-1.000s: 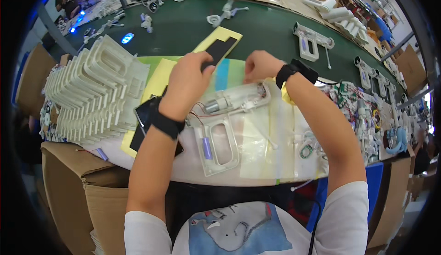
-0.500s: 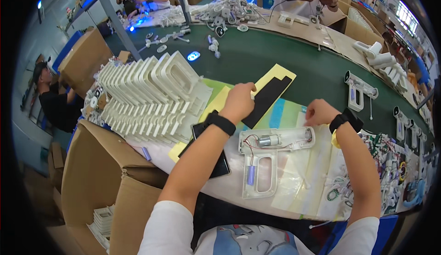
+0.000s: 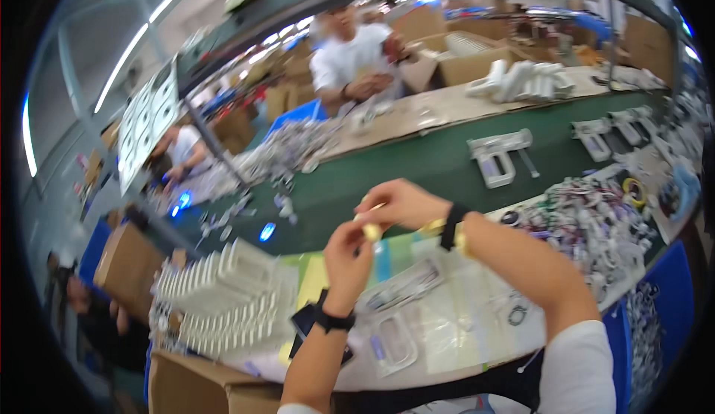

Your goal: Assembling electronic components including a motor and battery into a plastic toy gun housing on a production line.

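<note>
My left hand (image 3: 348,259) and my right hand (image 3: 406,205) meet above the table, fingers pinched together. Between their fingertips is a small yellow piece (image 3: 372,231), blurred; its kind I cannot make out. Below them on the table lies a white gun-shaped housing half (image 3: 406,283), open side up, with a purple cylindrical cell (image 3: 377,348) in its handle loop. Beside my left wrist lies a dark flat device (image 3: 304,321), partly hidden by my forearm. A yellow sheet (image 3: 313,276) lies left of my left hand.
Nested white housing shells (image 3: 223,283) stand at the left, by an open cardboard box (image 3: 190,380). Loose wired parts (image 3: 588,216) heap at the right, beside a blue bin (image 3: 674,295). Beyond, a green belt (image 3: 424,168) carries assembled units (image 3: 500,157); a co-worker (image 3: 357,60) stands across it.
My view has tilted up and turned right. My hands, apart before, have come together. My left hand has left the yellow sheet with black strips.
</note>
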`<state>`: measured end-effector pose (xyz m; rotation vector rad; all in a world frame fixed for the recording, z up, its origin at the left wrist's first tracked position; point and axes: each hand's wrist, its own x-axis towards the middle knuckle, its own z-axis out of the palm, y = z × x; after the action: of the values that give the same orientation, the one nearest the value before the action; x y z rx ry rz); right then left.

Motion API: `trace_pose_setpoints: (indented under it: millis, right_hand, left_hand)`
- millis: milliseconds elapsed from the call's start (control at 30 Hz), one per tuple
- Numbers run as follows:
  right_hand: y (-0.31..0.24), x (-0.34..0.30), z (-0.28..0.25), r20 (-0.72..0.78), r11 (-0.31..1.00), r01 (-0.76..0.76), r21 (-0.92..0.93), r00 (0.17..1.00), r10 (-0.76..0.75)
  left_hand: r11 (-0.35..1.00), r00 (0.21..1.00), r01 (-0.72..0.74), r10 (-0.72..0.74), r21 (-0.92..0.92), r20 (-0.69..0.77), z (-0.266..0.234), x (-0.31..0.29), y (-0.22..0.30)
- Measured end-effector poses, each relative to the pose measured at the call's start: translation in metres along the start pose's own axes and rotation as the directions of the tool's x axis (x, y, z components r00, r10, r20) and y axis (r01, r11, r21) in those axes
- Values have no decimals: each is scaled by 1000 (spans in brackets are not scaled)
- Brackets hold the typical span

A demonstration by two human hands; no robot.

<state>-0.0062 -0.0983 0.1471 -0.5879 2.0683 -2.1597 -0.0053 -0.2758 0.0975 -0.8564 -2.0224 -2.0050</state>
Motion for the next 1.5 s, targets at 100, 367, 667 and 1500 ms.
trace_pose_setpoints:
  millis: [100, 367, 667, 1500]
  right_hand:
    - [-14, -9, 0, 46, 997, -70, -28, 996, 71]
    - [-25, -21, 22, 69, 980, -101, -171, 991, 114]
    - [-125, -9, 7, -226, 930, 281, -237, 915, -334]
    - [-360, 62, -152, -5, 336, 322, -885, 716, -698]
  left_hand:
    - [997, 999, -50, 49, -53, -15, 0, -7, 13]
    - [988, 996, -87, 88, -126, 5, -16, -31, 25]
    - [998, 964, -37, 20, -60, -264, -69, -66, 15]
    - [686, 948, -109, 289, 719, -132, -154, -37, 24]
